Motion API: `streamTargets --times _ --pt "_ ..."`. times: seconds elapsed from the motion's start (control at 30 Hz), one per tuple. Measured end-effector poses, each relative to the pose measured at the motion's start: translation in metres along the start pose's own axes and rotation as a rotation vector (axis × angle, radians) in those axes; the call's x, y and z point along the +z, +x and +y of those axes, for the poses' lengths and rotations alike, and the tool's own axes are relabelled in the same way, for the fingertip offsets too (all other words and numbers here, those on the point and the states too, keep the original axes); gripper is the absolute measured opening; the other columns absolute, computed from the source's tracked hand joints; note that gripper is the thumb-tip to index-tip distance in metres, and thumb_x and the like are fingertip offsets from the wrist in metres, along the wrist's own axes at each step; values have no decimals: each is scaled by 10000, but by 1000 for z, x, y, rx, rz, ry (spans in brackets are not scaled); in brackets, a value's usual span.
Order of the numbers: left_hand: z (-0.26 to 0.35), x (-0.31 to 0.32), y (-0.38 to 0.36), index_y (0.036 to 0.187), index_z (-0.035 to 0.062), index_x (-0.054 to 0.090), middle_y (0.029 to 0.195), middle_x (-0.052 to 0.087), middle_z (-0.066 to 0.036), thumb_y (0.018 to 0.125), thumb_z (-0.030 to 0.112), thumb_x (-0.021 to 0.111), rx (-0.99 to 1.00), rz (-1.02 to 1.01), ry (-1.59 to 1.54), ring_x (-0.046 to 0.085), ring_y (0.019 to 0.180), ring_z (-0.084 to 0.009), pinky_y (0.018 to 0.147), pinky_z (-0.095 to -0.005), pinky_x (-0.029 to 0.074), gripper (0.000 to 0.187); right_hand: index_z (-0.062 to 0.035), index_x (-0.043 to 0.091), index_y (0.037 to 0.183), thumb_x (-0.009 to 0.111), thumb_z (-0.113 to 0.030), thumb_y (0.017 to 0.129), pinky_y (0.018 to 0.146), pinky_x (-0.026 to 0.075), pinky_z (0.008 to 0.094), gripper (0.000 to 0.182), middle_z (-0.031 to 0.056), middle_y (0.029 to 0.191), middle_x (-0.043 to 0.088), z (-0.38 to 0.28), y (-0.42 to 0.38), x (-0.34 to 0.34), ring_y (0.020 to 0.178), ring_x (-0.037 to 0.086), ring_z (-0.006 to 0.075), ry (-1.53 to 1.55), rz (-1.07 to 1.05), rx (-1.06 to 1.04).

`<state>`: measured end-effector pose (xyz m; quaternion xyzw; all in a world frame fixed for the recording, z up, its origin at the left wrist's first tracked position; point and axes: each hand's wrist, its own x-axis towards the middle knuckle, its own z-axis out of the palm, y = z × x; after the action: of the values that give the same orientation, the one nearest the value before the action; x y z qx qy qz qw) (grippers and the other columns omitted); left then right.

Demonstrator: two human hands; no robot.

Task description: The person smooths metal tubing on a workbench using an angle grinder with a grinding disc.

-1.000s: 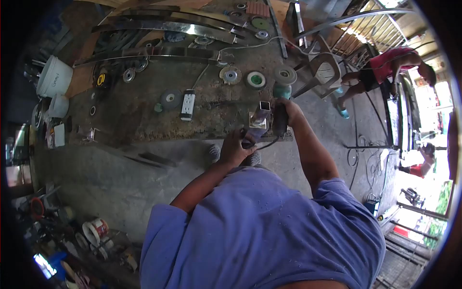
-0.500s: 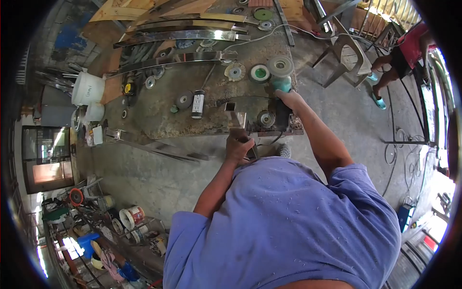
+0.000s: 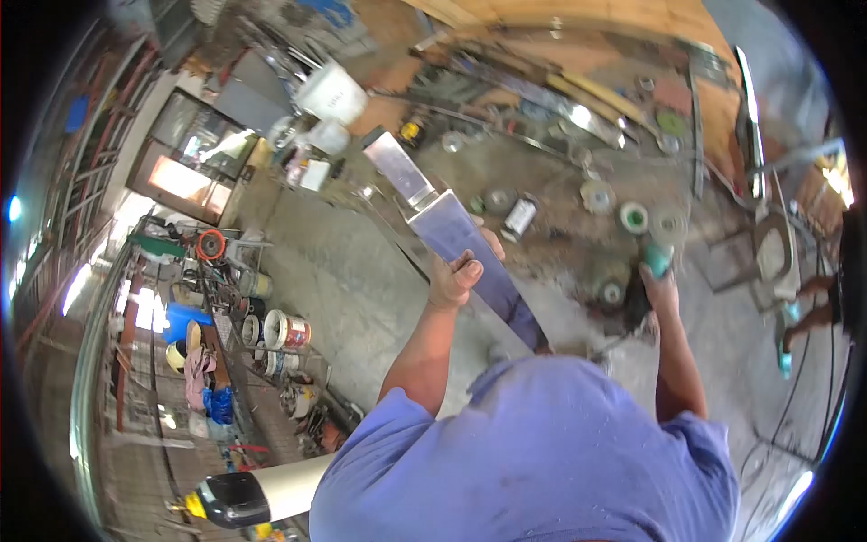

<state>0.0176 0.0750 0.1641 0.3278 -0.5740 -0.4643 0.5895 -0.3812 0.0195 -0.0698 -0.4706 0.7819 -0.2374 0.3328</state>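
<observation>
My left hand [image 3: 457, 280] is wrapped round a shiny rectangular metal tube [image 3: 444, 224], its fingers curling behind it. The tube slants across the view, with a narrower stepped end [image 3: 397, 167] pointing up and left. My right hand [image 3: 662, 294] grips a turquoise angle grinder [image 3: 658, 260] at the right edge of the workbench. A pale round disc [image 3: 668, 226] sits at the grinder's head. Close by on the bench are a white wheel with a green centre [image 3: 634, 218] and another grinding wheel [image 3: 611, 292].
On the workbench [image 3: 542, 257] lie a white power strip [image 3: 519, 219], a yellow tape measure [image 3: 412, 132] and several metal strips. White buckets [image 3: 330, 94] stand at its left end. A gas cylinder [image 3: 262, 495] lies at lower left. A person's legs [image 3: 817, 312] show at far right, near a chair [image 3: 774, 248].
My left hand has lifted the metal tube, which now slants up and left. The view has swung left and is blurred. My right hand still grips the grinder on the bench.
</observation>
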Motion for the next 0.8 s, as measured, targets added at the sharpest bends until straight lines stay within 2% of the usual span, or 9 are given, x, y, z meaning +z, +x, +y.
streamTargets --times 0.1,0.23,0.37,0.47,0.57,0.67,0.77,0.8 --pt "31 -6 21 1286 43 490 937 662 -157 772 430 796 44 18 -8 662 824 -241 736 -362 556 712 34 550 1334 691 -668 833 1017 471 512 874 314 1275 634 6 -11 10 1222 592 469 103 137 -66" --pt "47 -22 32 1301 11 488 917 668 -162 778 435 777 49 41 -22 673 821 -250 740 -389 564 733 65 562 1260 702 -642 845 1011 469 509 832 326 1252 628 -3 -27 10 1217 587 477 19 193 37" --pt "44 -45 40 1269 2 513 902 681 -155 772 441 789 79 67 115 674 775 -239 726 -383 567 719 73 561 1240 688 -645 855 1032 456 509 824 327 1274 612 -5 -31 13 1232 573 472 6 226 45" --pt "49 -43 39 1095 31 623 893 629 -14 764 369 819 50 72 56 571 767 -106 711 -283 491 512 69 558 1245 677 -641 864 1040 451 510 815 323 1287 603 -9 -35 13 1235 570 468 -12 239 77" --pt "53 -46 36 1076 32 624 882 620 -8 752 374 824 56 118 154 571 776 -101 705 -284 491 512 67 554 1248 676 -629 868 1041 452 511 802 322 1295 598 -20 -46 15 1238 569 468 -40 265 97" --pt "35 -66 33 1070 24 622 875 625 -10 734 406 831 8 112 206 578 769 -107 712 -288 501 550 67 551 1253 679 -611 870 1039 452 511 789 321 1308 590 -36 -59 8 1246 562 468 -44 276 112" --pt "47 -69 36 1243 -27 528 884 689 -155 760 484 808 63 -6 185 680 782 -224 712 -353 553 757 69 548 1254 685 -592 872 1035 452 513 775 320 1310 588 -42 -63 4 1251 557 468 -22 244 95" --pt "60 -62 36 1242 -26 527 885 690 -158 754 495 807 48 -24 148 680 784 -227 714 -356 554 767 70 548 1250 688 -585 873 1032 453 515 768 319 1308 589 -37 -59 6 1249 558 469 -13 245 88"
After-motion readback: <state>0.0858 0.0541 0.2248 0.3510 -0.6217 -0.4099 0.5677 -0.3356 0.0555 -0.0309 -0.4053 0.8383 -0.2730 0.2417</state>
